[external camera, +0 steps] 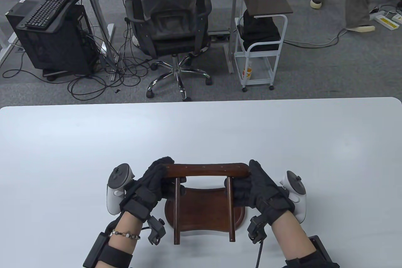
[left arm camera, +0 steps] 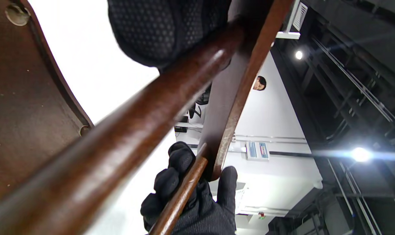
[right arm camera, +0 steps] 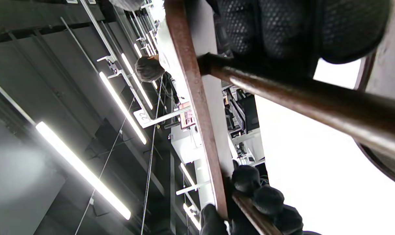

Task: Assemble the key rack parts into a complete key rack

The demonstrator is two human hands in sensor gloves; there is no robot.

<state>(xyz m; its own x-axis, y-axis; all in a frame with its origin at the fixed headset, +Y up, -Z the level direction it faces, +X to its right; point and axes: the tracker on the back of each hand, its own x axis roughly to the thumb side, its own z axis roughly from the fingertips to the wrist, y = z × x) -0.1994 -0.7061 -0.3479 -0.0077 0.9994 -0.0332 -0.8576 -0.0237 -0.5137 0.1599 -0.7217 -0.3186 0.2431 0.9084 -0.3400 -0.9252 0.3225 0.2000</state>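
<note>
The key rack assembly sits at the near middle of the white desk (external camera: 62,142), between the two hands. It consists of a dark wooden top bar (external camera: 205,169) lying crosswise, two slim wooden rods, and a curved wooden base plate (external camera: 204,210) lying flat on the desk beneath them.

The left rod (external camera: 177,211) and right rod (external camera: 231,208) both meet the underside of the top bar and run back toward the person, passing above the base plate; their near ends are free and overhang the base plate's near edge.

The left hand (external camera: 150,186) grips the left end of the top bar, fingers (left arm camera: 171,29) curled over it at the joint with the left rod. The right hand (external camera: 260,188) grips the right end likewise, fingers (right arm camera: 298,29) wrapped closed around the bar by the right rod joint. The wrist views confirm each hand closed on the bar, with the opposite hand visible at the far end.

Whether the rods are fully seated in the bar cannot be told.

Beyond the desk stand an office chair (external camera: 169,26), a small white trolley (external camera: 260,38) and a computer tower (external camera: 50,38) on grey carpet.
</note>
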